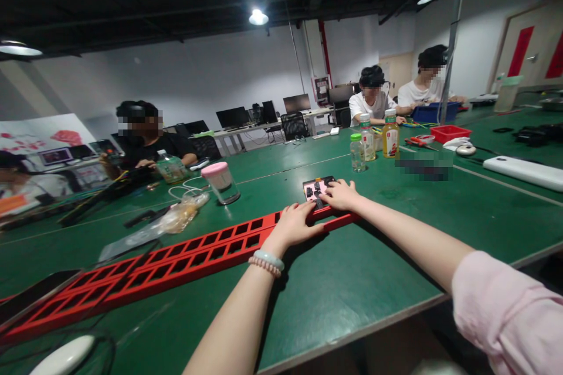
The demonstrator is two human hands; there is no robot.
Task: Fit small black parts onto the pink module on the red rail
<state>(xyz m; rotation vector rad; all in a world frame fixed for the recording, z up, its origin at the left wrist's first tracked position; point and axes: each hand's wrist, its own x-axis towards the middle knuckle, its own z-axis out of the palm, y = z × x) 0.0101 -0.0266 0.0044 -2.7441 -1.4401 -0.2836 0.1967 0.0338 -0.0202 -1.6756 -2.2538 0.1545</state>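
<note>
reaching over tray (304, 190) of dark pieces (309, 192): right hand (343, 195), grip unclear; left hand (295, 225) spread across red rack (193, 271).

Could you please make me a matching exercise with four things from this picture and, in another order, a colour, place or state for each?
Things:
1. Frame
2. Jar
3. Bin
4. Case

Descriptions:
A. Blue
B. At the fingers of the right hand
C. Red and slotted
D. Clear, with a pink top

Pairs: 1-C, 2-D, 3-A, 4-B
</note>
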